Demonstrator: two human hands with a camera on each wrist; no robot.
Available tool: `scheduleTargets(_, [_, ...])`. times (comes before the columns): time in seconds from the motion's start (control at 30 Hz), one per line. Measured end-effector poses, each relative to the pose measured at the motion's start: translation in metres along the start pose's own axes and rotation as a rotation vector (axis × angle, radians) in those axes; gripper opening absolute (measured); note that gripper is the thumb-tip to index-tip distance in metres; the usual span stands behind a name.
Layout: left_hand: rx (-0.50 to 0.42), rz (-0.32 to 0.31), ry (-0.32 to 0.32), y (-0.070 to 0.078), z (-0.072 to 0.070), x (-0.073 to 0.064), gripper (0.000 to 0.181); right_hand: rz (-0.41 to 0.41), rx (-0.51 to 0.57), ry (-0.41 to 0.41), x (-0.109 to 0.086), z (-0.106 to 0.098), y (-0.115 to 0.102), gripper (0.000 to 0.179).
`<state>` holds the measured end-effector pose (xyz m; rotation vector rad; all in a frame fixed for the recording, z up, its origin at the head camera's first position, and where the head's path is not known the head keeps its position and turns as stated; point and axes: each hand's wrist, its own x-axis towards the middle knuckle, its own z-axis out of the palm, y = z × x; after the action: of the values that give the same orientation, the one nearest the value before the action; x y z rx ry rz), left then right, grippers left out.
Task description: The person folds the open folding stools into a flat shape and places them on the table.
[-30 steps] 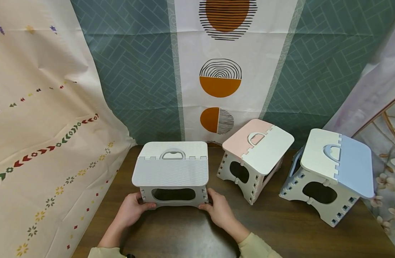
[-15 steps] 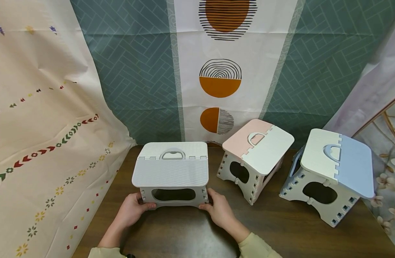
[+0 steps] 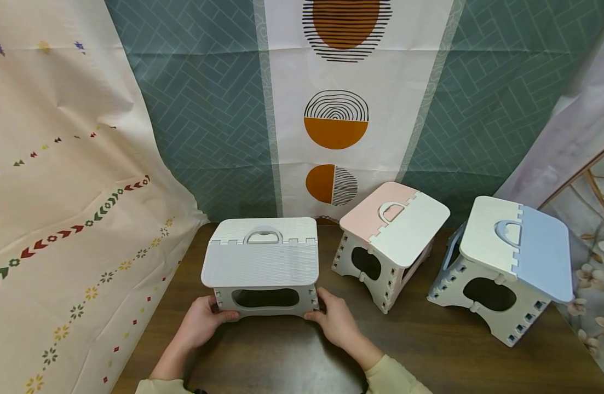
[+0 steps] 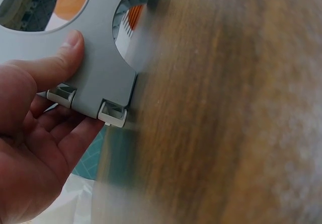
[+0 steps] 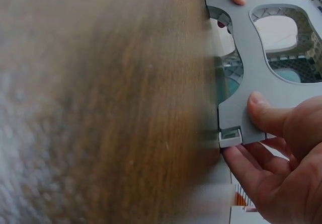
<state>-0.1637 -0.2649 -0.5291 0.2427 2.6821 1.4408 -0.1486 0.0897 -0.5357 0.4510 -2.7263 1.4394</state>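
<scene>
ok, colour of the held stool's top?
White rear panel, light grey front panel; shows best in the head view.

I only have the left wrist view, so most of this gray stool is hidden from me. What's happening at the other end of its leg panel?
Observer: The right grip pinches that end of the leg panel, thumb on the outer face.
Operator: And up above, folded or flat?
Observer: Flat: the seat of the gray stool is spread open.
Operator: Anything else standing nearby?
Observer: Yes, a pink-and-white stool and a blue-and-white stool stand to its right.
</scene>
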Motion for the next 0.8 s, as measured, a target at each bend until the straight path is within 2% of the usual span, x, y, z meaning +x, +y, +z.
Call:
scheduleTargets(0.4, [0.023, -0.025, 0.023, 0.0017, 0.0031, -0.0003, 0.019, -0.002, -0.003, -0.009, 0.0011, -0.0011, 0.0004, 0.033])
scheduleTargets(0.63, [0.002, -0.004, 0.013, 0.0026, 0.0023, -0.0008, 0.018, -0.001, -0.004, -0.018, 0.0015, -0.0024, -0.0013, 0.033])
scheduleTargets(0.8, [0.030, 0.010, 0.016, 0.0010, 0.0025, 0.0005, 0.019, 0.004, 0.011, -0.037, 0.0021, -0.0037, -0.0023, 0.033])
